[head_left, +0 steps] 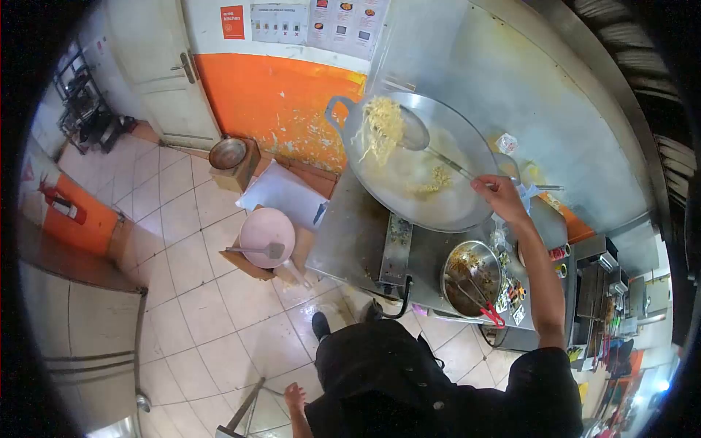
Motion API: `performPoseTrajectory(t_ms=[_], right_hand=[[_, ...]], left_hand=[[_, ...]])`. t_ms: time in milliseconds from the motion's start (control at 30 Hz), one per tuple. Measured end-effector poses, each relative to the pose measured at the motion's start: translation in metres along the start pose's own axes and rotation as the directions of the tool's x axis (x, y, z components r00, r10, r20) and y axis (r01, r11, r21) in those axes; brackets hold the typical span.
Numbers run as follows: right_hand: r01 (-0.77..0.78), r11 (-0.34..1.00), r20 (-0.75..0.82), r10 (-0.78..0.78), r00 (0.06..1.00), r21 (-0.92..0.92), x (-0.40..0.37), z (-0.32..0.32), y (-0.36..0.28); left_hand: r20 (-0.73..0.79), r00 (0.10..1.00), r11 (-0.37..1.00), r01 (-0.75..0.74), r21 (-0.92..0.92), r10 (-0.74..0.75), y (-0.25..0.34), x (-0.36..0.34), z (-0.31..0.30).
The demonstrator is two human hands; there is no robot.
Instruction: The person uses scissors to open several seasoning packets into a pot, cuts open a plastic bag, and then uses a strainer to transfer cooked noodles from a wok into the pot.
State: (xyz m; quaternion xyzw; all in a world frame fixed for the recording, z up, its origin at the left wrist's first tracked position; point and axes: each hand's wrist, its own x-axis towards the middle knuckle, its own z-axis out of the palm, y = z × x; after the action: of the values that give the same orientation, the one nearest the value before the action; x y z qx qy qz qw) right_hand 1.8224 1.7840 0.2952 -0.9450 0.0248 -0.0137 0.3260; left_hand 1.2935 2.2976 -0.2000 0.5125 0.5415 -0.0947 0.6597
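My right hand (pixel 496 196) is closed around the long handle of a metal skimmer (pixel 415 131). A clump of yellow noodles (pixel 382 125) lies on the skimmer's bowl, with strands hanging over its edge. Below is a large wok (pixel 350 157) of cloudy, pale liquid, where more noodles (pixel 437 179) float. Low in the view, my left hand (pixel 295 396) hangs by my side near a metal frame (pixel 248 405); its fingers look loosely apart, with nothing visible in them.
A metal pot (pixel 447 281) with red-handled tongs (pixel 491 314) stands on the steel counter (pixel 343 241), beside small packets. On the tiled floor are a pink basin (pixel 266 226) holding a spatula, and a metal bowl (pixel 227 153) on a box. A closed door (pixel 157 73) stands behind.
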Motion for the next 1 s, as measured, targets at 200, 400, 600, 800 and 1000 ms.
performPoseTrajectory(t_ms=[200, 400, 600, 800, 1000], right_hand=[[0.023, 0.999, -0.028, -0.024, 0.999, -0.035, 0.012, -0.036, -0.019], [0.065, 0.996, -0.052, -0.068, 0.996, -0.055, 0.017, -0.053, -0.034], [0.073, 0.958, -0.007, -0.078, 0.997, -0.277, 0.023, -0.067, -0.010], [-0.022, 0.862, 0.068, 0.065, 0.996, -0.507, -0.006, -0.079, -0.036], [0.054, 0.734, 0.104, 0.023, 0.994, -0.677, -0.042, -0.074, -0.064]], left_hand=[[0.175, 0.975, 0.963, 0.174, -0.205, -0.139, -0.001, 0.032, -0.013], [0.170, 0.982, 0.884, 0.149, -0.443, -0.080, -0.006, 0.027, -0.008], [0.220, 0.970, 0.951, 0.162, -0.263, -0.104, -0.055, 0.049, -0.020], [0.284, 0.952, 0.985, 0.147, -0.090, -0.117, -0.079, 0.055, -0.022], [0.401, 0.894, 0.933, 0.298, -0.202, -0.199, -0.076, 0.055, -0.029]])
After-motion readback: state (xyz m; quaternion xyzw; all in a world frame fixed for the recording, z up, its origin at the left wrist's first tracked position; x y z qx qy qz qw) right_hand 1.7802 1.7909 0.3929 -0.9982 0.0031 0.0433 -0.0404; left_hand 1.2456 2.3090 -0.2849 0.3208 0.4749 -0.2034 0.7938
